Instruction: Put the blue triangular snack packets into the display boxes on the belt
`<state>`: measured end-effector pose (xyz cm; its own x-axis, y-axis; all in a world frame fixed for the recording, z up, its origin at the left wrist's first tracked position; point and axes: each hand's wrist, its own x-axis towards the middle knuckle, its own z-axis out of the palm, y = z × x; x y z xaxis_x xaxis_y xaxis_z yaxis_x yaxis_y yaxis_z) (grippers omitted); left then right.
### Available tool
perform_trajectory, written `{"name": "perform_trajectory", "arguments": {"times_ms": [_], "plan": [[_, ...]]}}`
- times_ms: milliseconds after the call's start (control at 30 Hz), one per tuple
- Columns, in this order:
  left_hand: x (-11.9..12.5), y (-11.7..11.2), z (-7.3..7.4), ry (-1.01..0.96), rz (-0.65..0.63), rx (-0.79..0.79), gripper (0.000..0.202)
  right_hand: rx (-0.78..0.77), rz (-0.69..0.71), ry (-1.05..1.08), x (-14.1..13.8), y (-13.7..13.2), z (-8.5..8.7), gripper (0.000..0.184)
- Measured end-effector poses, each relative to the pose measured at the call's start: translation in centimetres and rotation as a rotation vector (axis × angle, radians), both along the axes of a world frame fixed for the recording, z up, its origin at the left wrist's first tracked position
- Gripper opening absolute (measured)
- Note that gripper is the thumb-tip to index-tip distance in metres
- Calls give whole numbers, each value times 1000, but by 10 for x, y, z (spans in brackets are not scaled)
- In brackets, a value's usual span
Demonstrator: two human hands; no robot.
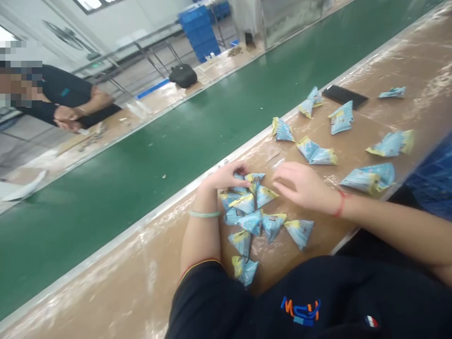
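Note:
A cluster of small light-blue and yellow pyramid-shaped snack packets (250, 221) lies on the brown tabletop in front of me. My left hand (226, 177) curls round a packet (240, 189) at the far end of the cluster, thumb on the near side and fingers behind it. Just right of the cluster is my right hand (300, 186), slightly blurred, its fingers bent and the thumb apart, with nothing visible in it. The packet (265, 196) with a yellow edge lies closest to its thumb.
More loose packets (317, 153) are scattered to the right, near a black phone (345, 96). A green conveyor belt (151, 150) runs diagonally beyond the table edge. Across it sits a person in a dark shirt (67, 87); a black bag (183, 76) and blue crates (199, 30) are farther back.

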<state>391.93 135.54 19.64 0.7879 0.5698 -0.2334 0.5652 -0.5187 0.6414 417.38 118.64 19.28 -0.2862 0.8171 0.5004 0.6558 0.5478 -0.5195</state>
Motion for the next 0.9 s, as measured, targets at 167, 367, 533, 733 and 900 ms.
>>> {"name": "perform_trajectory", "arguments": {"times_ms": [167,367,533,733,900], "plan": [[-13,0,7,-37,-4,-138,58,-325,236,-281,-48,85,-2,33],[-35,13,9,-104,26,-239,61,-36,68,-111,-32,93,30,9],[-39,19,7,-78,17,-225,72,522,-215,329,5,79,98,19],[-40,19,7,-103,30,-230,76,441,-164,164,12,80,111,27],[-41,20,3,-102,39,-238,78,89,-226,-33,-13,112,60,11]]}}
